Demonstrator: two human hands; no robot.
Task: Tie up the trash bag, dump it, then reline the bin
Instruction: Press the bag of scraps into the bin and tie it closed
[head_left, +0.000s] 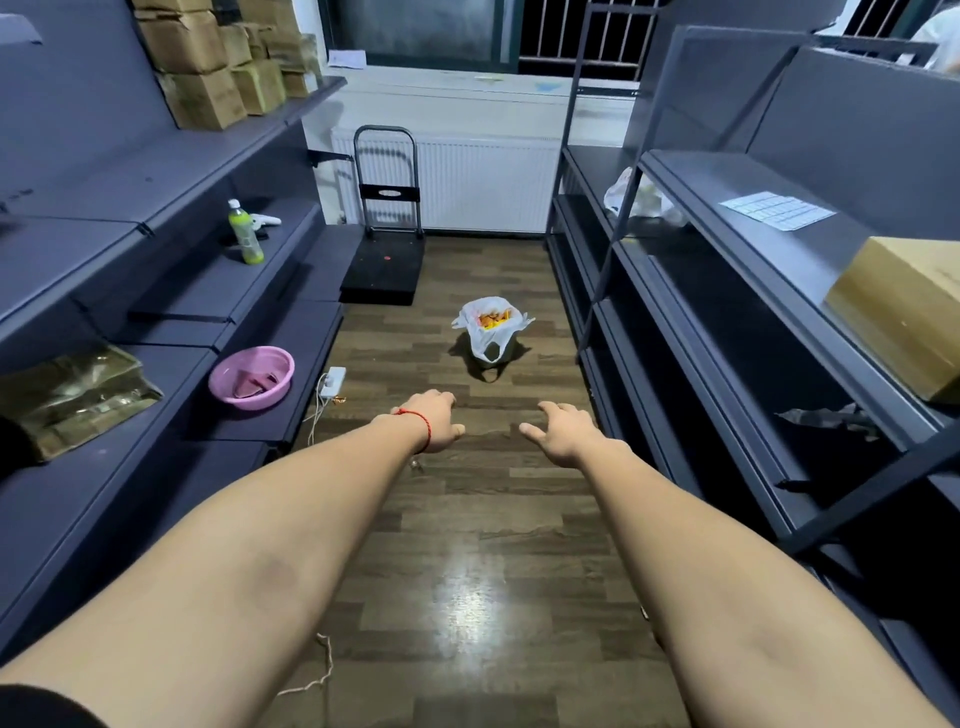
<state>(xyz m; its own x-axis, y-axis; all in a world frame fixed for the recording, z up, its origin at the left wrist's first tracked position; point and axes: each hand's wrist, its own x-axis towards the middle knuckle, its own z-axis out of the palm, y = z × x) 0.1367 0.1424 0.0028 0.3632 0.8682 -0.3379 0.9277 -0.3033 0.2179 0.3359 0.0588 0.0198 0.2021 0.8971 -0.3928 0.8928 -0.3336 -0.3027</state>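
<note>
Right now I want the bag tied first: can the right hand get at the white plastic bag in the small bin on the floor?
Probably not yet: the right hand is empty and well short of the white plastic bag; bare floor lies between.

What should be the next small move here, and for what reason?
Probably step forward along the aisle toward the bin. Both the left hand and the right hand are open, empty and stretched out, but the white trash bag, untied and full of orange scraps, stands farther down the floor, apart from them. Tying it likely needs the hands at its rim first.
</note>
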